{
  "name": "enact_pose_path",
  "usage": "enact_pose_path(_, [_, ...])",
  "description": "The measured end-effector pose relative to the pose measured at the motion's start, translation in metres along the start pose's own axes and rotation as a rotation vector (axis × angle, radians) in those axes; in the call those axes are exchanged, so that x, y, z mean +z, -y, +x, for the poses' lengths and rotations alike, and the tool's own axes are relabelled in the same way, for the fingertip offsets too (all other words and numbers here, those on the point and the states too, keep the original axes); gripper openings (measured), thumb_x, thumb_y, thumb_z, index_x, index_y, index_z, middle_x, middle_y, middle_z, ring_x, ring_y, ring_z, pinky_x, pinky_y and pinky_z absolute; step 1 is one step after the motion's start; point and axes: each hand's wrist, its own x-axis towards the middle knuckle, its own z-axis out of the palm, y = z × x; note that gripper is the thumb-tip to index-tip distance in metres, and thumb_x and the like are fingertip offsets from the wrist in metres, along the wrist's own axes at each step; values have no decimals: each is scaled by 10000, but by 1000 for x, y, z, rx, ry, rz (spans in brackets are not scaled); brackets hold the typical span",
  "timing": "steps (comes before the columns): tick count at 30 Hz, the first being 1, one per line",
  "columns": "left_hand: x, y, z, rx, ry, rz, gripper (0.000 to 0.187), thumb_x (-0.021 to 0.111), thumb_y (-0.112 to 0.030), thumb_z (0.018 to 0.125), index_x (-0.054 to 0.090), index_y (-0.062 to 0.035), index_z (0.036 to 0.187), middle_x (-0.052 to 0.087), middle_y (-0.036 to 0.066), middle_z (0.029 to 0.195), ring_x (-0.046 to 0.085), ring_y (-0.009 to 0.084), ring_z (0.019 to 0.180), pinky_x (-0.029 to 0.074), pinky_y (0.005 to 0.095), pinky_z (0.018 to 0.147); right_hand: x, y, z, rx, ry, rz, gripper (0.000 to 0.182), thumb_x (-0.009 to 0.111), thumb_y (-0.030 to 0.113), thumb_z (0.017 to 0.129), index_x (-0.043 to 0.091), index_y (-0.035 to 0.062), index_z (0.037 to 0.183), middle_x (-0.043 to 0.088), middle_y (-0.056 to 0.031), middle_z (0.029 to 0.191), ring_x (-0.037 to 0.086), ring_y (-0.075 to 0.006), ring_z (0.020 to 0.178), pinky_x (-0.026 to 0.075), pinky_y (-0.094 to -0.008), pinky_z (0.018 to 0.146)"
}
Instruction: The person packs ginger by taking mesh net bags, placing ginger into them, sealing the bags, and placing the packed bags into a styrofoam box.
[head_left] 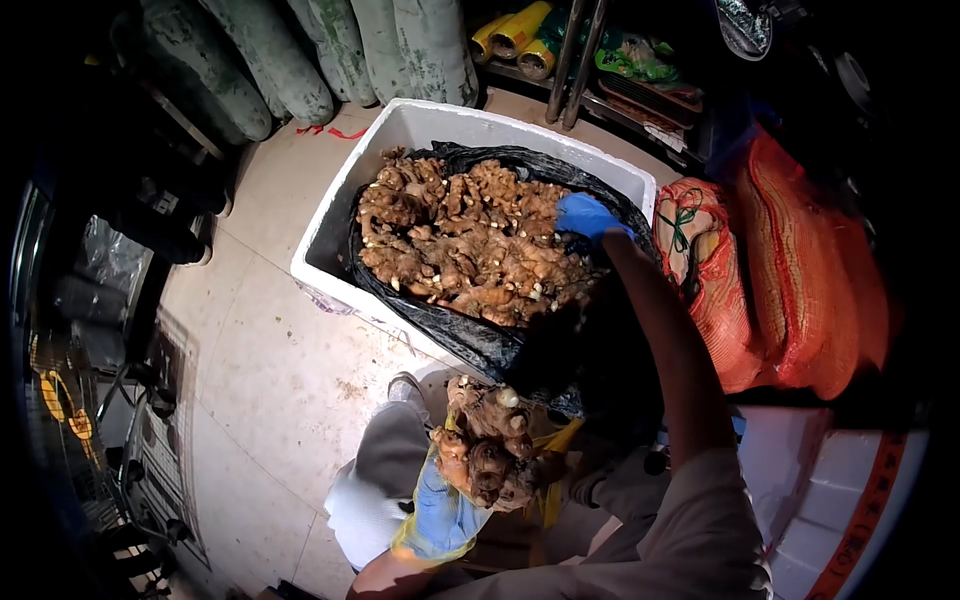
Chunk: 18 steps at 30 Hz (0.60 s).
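My left hand (443,512), in a blue glove with yellow at its edges, grips a big knobbly ginger root (492,445) close to my body. Farther off, my right hand (590,215) in a blue glove reaches into a white foam box (318,232) and touches the ginger at its right end. The fingers of that hand are too hidden among the roots to show their grip. A heap of brown ginger roots (465,230) fills the box. Black plastic lining (455,335) is bunched around the heap.
Red mesh sacks (815,270) stand right of the box. Behind it lean long green-grey wrapped bundles (260,65), beside a metal rack (575,60) with yellow rolls. A wire cart (150,440) is at left. White foam boxes (830,500) lie at lower right.
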Motion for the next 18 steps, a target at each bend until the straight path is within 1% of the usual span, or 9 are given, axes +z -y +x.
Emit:
enact_pose_path(1, [4, 2, 3, 7, 1, 18, 468, 345, -336, 884, 289, -66, 1262, 359, 133, 1258, 389, 272, 1137, 327, 432, 952, 11, -2, 3, 49, -92, 162, 318, 614, 195, 663, 575, 14, 921, 580, -128, 887, 567, -215, 812, 447, -341, 716])
enact_pose_path(2, [9, 3, 6, 14, 1, 36, 468, 347, -336, 883, 289, -67, 1262, 359, 131, 1259, 386, 272, 1139, 327, 431, 952, 20, -1, 0, 49, -96, 155, 318, 614, 195, 663, 575, 14, 921, 580, -128, 887, 567, -215, 812, 447, -341, 716])
enact_pose_path(4, [33, 9, 9, 67, -438, 372, 409, 433, -478, 816, 449, -114, 1002, 452, 24, 836, 487, 194, 739, 430, 369, 700, 42, 1, 0, 18, -270, 340, 399, 650, 235, 640, 562, 24, 966, 555, -148, 995, 530, -304, 922, 435, -368, 768])
enact_pose_path(5, [33, 10, 9, 74, -432, 379, 409, 433, -478, 816, 449, -114, 1002, 452, 24, 836, 487, 194, 739, 430, 369, 700, 50, -7, 21, 23, -151, 151, 447, 674, 234, 640, 548, 43, 1025, 509, -131, 1102, 495, -271, 1004, 424, -358, 797])
enact_pose_path(6, [33, 10, 8, 97, -468, 388, 419, 430, -473, 819, 445, -105, 1019, 458, 31, 854, 500, 206, 766, 432, 387, 735, 43, -6, 25, 12, -158, 154, 447, 674, 234, 640, 548, 43, 1025, 509, -131, 1102, 495, -271, 1004, 424, -358, 797])
enact_pose_path(8, [31, 7, 5, 124, -513, 405, 429, 427, -469, 822, 442, -97, 1036, 464, 38, 871, 513, 217, 793, 433, 405, 770, 38, -4, 27, 93, 24, 200, 481, 684, 229, 635, 538, 75, 1066, 487, -112, 1141, 463, -254, 1053, 399, -343, 848])
enact_pose_path(10, [28, 5, 2, 136, -548, 448, 455, 429, -467, 821, 432, -92, 1078, 481, 50, 930, 523, 234, 862, 414, 437, 833, 47, -8, 22, 103, -73, 351, 455, 679, 230, 638, 549, 84, 1048, 505, -113, 1108, 476, -260, 1028, 393, -341, 852])
enact_pose_path(15, [29, 4, 4, 109, -421, 504, 501, 436, -467, 816, 400, -83, 1135, 478, 70, 1027, 521, 244, 912, 404, 447, 856, 31, -1, 7, -54, -132, 23, 418, 643, 293, 663, 564, 57, 999, 525, -126, 1054, 508, -272, 964, 416, -342, 807])
enact_pose_path(18, [31, 5, 2, 117, -455, 507, 513, 437, -463, 817, 385, -79, 1154, 473, 74, 1054, 520, 240, 920, 406, 438, 857, -6, 36, 11, 29, -14, -187, 370, 610, 309, 691, 571, 35, 937, 543, -135, 997, 504, -278, 954, 411, -366, 801])
